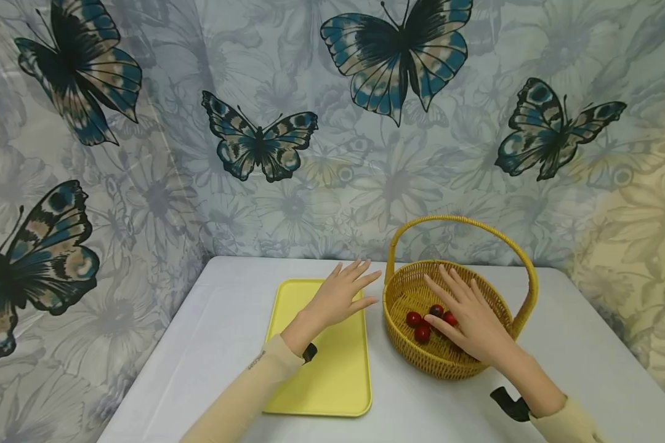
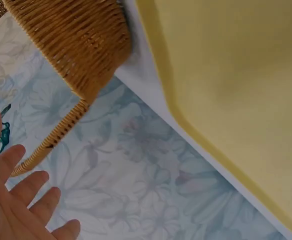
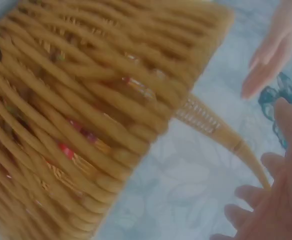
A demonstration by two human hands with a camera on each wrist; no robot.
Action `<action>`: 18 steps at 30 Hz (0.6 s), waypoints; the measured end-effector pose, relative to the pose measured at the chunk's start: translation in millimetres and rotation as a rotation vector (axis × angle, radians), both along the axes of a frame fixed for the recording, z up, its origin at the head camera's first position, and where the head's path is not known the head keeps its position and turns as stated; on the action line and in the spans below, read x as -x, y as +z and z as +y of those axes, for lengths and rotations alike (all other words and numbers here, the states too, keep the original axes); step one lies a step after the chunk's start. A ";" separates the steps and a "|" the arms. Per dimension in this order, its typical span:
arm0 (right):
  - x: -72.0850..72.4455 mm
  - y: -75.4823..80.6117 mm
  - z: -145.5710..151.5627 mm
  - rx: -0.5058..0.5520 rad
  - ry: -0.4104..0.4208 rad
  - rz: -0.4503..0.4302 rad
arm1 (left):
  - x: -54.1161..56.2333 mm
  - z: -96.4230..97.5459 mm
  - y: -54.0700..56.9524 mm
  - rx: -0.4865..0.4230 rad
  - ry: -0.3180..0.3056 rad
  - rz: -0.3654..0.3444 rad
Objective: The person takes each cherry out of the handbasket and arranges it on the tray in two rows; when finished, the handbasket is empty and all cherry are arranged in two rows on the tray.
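Lying loose inside the basket, the small glossy dark-red round fruits (image 1: 422,334) sit below and just left of the right hand (image 1: 471,317). That golden-brown woven wicker basket (image 1: 427,366), topped by a tall arched handle (image 1: 460,218), stands beneath the right hand and right of the left hand (image 1: 340,294). The hands are apart, fingers spread, with nothing gripped in either. Under the left hand lies a flat yellow rectangular tray (image 1: 321,387); both it and the basket rest on the white-covered desk (image 1: 199,357). Such smooth fruits would probably roll, so a light fingertip pinch, one at a time, and a wrist clear of the handle seem best.
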State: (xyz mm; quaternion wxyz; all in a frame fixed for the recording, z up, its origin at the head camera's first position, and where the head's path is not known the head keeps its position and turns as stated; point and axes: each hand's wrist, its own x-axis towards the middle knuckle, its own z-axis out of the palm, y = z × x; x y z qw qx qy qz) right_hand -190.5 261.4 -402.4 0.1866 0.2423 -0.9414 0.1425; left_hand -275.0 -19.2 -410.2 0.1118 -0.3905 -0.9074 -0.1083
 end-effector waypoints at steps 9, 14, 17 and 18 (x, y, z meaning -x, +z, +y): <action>-33.2 -8.5 12.0 0.106 -0.072 -0.018 | 2.8 39.6 10.3 -0.033 -0.154 -0.042; -50.7 -14.8 21.7 0.167 -0.109 -0.009 | 3.5 59.6 14.9 -0.002 -0.195 -0.082; -59.1 -18.7 26.9 0.198 -0.133 0.009 | 5.5 69.4 17.3 0.036 -0.208 -0.088; -61.9 -19.9 28.5 0.209 -0.142 0.011 | 6.4 72.2 17.8 0.052 -0.209 -0.093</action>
